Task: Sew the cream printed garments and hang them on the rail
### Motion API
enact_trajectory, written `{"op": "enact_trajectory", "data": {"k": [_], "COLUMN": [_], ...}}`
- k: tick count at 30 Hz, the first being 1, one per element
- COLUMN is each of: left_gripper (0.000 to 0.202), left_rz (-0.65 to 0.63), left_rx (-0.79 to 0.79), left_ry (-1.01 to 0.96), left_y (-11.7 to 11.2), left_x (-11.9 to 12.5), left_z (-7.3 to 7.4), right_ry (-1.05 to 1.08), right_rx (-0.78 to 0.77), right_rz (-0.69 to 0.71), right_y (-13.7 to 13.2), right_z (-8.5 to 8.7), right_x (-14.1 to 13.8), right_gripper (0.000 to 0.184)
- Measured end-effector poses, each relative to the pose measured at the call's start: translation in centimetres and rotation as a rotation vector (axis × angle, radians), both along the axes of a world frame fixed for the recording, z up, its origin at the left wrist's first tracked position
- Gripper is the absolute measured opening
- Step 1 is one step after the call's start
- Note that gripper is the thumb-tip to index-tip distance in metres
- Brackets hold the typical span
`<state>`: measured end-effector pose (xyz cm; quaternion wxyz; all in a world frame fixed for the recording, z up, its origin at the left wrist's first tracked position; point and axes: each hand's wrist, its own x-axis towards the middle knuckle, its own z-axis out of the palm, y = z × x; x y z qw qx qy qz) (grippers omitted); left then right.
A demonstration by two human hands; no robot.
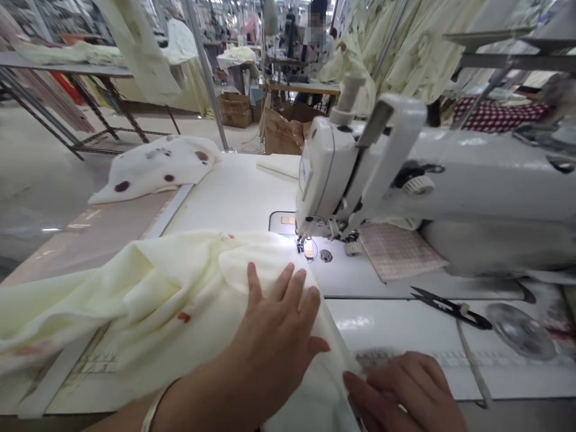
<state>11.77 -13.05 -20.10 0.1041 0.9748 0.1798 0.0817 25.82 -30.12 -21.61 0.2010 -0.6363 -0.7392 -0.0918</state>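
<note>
Okay: one pale yellow fabric [180,306], near left to centre, reaching the presser foot [300,245]; likely light, soft, limp, easily creased, best steadied flat or taken by its right edge. One spotted white cloth [155,168], far left. Left hand [274,327] flat on fabric, fingers spread, gripping nothing. One sewing machine [486,174], right. Right hand [407,390] at fabric's right edge, blurred; can't tell if pinching. One pink checked cloth [400,252], one black snips [477,318], right.

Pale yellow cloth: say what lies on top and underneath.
The left hand rests on the cloth. Underneath is the white sewing table; whatever else the cloth covers cannot be seen.
</note>
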Motion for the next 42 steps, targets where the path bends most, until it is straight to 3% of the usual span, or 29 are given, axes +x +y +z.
{"op": "enact_trajectory", "data": {"k": [7, 14, 18, 23, 30, 35, 42], "left_gripper": [0.041, 0.041, 0.043, 0.045, 0.043, 0.047, 0.045], "left_rz": [0.004, -0.015, -0.056, -0.176, -0.317, -0.306, -0.236], "left_rx": [-0.040, -0.039, -0.057, -0.059, -0.005, 0.036, 0.093], "left_ry": [-0.101, -0.094, -0.078, -0.042, -0.058, -0.073, -0.061], "left_y": [0.0, -0.1, 1.0, 5.7, 13.0, 16.0, 19.7], "left_x": [-1.5, -1.4, -1.4, -0.8, 1.6, 3.5, 5.7], "left_z": [-2.3, -2.0, -2.1, -1.9, -1.2, -1.9, -2.4], "right_ry": [0.069, 0.098, 0.052, -0.123, -0.033, -0.022, -0.127], "right_rx": [0.022, 0.002, 0.067, -0.036, -0.019, -0.025, -0.009], "right_rz": [-0.038, -0.043, -0.020, 0.163, 0.198, 0.160, 0.137], "right_y": [-0.2, -0.4, 0.2, 3.5, 9.7, 12.8, 14.6], "right_z": [-0.1, -0.4, -0.1, 0.6, 0.5, 0.2, -1.4], "right_x": [-0.8, -1.1, -0.7, 0.5, 1.4, 2.7, 4.3], "right_gripper": [0.013, 0.015, 0.017, 0.020, 0.019, 0.018, 0.022]}}
